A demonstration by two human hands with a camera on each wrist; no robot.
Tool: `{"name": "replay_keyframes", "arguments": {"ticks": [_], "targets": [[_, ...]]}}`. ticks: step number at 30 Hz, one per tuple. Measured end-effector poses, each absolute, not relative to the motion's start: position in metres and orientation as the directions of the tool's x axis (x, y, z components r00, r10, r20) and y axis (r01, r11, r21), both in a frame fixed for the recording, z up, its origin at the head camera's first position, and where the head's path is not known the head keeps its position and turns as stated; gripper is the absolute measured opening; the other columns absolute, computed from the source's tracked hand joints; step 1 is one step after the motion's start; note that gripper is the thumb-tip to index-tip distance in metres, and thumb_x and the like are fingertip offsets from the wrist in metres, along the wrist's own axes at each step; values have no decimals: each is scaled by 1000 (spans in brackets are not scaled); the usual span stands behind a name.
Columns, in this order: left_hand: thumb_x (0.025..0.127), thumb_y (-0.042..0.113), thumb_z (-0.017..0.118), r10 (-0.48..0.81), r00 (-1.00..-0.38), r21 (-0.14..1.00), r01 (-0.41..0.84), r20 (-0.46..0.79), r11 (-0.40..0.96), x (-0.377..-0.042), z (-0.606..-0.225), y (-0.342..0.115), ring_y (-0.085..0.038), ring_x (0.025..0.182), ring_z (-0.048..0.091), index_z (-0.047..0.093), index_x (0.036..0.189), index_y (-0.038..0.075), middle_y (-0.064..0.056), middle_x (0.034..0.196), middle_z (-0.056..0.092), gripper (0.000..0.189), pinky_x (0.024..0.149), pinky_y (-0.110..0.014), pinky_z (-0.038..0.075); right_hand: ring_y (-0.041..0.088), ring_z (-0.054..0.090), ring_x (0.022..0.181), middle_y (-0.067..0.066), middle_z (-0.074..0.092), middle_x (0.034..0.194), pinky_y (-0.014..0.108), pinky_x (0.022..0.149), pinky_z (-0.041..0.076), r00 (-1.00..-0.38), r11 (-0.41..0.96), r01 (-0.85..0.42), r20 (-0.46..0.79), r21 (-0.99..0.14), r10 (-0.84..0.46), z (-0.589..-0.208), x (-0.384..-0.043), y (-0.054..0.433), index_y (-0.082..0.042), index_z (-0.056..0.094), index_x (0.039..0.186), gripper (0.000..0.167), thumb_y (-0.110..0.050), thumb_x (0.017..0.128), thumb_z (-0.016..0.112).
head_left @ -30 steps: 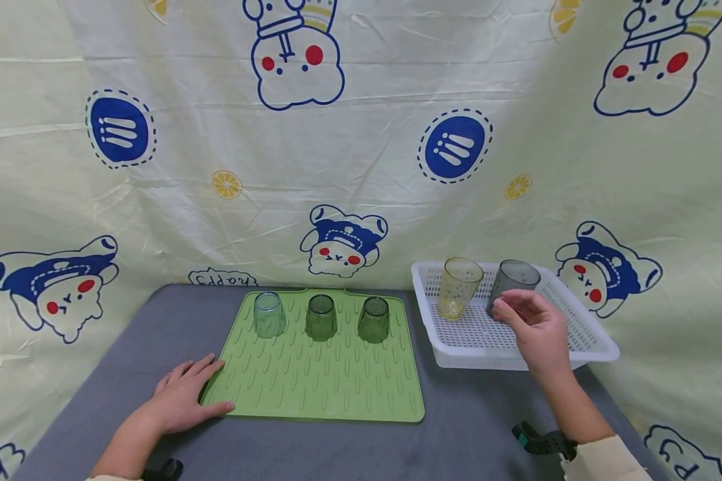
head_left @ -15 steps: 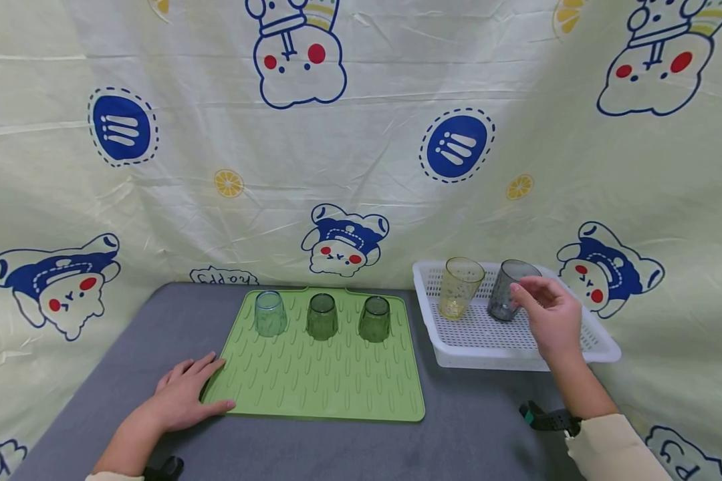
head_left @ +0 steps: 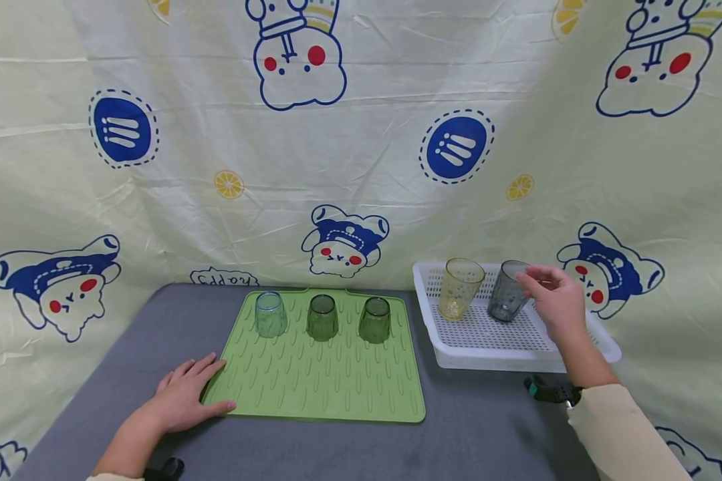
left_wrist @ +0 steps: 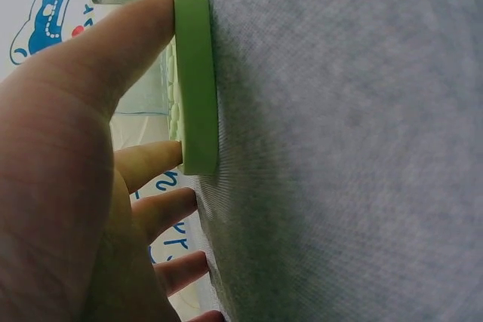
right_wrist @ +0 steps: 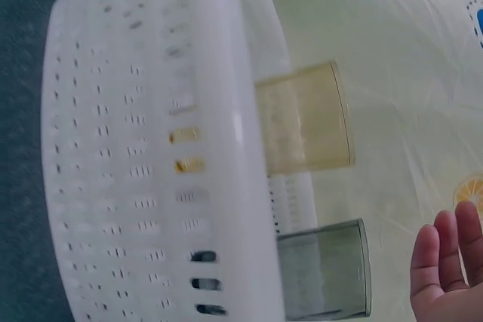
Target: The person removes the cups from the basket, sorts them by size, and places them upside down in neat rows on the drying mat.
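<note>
My left hand (head_left: pixel 183 394) rests at the near left corner of the green mat (head_left: pixel 313 384), fingers spread. In the left wrist view, its thumb and a fingertip touch the mat's edge. Over the white basket (head_left: pixel 487 361), my right hand (head_left: pixel 558 304) is raised beside the rim of a grey drinking glass (head_left: pixel 505 300). The right wrist view shows the fingers (right_wrist: pixel 447 254) loosely bent and apart from that glass, holding nothing. A yellow-tinted glass (head_left: pixel 459 292) stands upright to the left of the grey one.
Three tinted glasses stand upside down along the mat's far side: a pale blue-green glass (head_left: pixel 270 317), a dark green glass (head_left: pixel 321 321) and another dark green glass (head_left: pixel 374 322). A patterned cloth (head_left: pixel 361 153) hangs behind the grey table (head_left: pixel 313 451).
My right hand has moved away to the right and slightly upward, uncovering more of the grey glass, which stays in the basket. The left hand has stayed on the mat.
</note>
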State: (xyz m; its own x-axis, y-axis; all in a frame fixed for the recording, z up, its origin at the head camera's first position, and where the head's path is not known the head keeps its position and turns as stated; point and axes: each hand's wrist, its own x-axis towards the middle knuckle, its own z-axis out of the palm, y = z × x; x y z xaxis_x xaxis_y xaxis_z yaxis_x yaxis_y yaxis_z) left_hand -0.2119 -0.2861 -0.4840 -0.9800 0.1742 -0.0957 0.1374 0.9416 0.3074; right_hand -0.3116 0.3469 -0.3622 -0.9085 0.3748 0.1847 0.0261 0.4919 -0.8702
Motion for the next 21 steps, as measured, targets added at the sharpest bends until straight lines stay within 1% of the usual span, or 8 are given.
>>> {"name": "replay_keyframes", "arguments": {"ticks": [6,9,11,13,15,16,18,21], "targets": [[80,77,67,170,-981,307,135,-91,942,-211,-484,-285,-57,141,34,48,153,10,-23,159,41,101,104,-80,29,15,64,100,-9,54,117,8,75,49,-932,545,62,146,-836,331,-358,-321,356,-12,58,138,66,-60,93,65],[80,78,67,169,-982,305,135,-89,943,-211,-484,-285,-57,141,34,48,153,10,-24,159,41,102,104,-80,29,21,64,104,-4,54,125,10,77,50,-939,558,81,124,-826,321,-358,-326,361,-10,55,142,72,-62,93,64],[80,77,67,169,-982,305,136,-87,942,-211,-484,-285,-57,141,34,48,152,10,-24,159,41,101,104,-80,29,24,62,108,3,55,132,14,78,51,-939,560,97,111,-823,326,-358,-330,365,-9,53,145,77,-63,92,64],[80,77,67,170,-982,306,137,-84,942,-211,-483,-285,-58,141,34,48,152,9,-24,159,41,101,104,-81,29,29,59,117,11,53,142,23,85,54,-935,560,120,97,-820,342,-359,-334,370,-9,51,148,80,-64,92,64],[80,77,67,172,-982,305,139,-83,942,-211,-483,-285,-58,141,34,48,152,9,-24,159,41,100,104,-81,29,36,54,128,19,48,152,38,95,55,-931,556,140,83,-819,356,-359,-337,374,-8,47,151,83,-64,92,64],[80,76,67,173,-981,306,140,-84,942,-211,-483,-285,-58,141,34,48,152,9,-24,159,41,100,104,-81,29,39,50,133,21,44,156,45,101,54,-929,552,151,73,-820,364,-359,-339,376,-7,45,153,85,-63,92,64],[80,76,67,173,-981,307,139,-86,941,-210,-483,-285,-58,141,34,48,152,9,-24,159,41,100,104,-81,29,45,41,142,25,38,160,58,111,46,-926,550,174,54,-817,374,-360,-342,380,-7,40,156,87,-62,93,64],[80,76,68,173,-981,310,138,-88,941,-210,-482,-285,-58,141,33,48,152,9,-24,159,41,100,104,-81,28,50,32,147,28,29,164,65,115,38,-924,540,216,8,-813,381,-362,-346,385,-7,31,160,91,-60,93,65]]}}
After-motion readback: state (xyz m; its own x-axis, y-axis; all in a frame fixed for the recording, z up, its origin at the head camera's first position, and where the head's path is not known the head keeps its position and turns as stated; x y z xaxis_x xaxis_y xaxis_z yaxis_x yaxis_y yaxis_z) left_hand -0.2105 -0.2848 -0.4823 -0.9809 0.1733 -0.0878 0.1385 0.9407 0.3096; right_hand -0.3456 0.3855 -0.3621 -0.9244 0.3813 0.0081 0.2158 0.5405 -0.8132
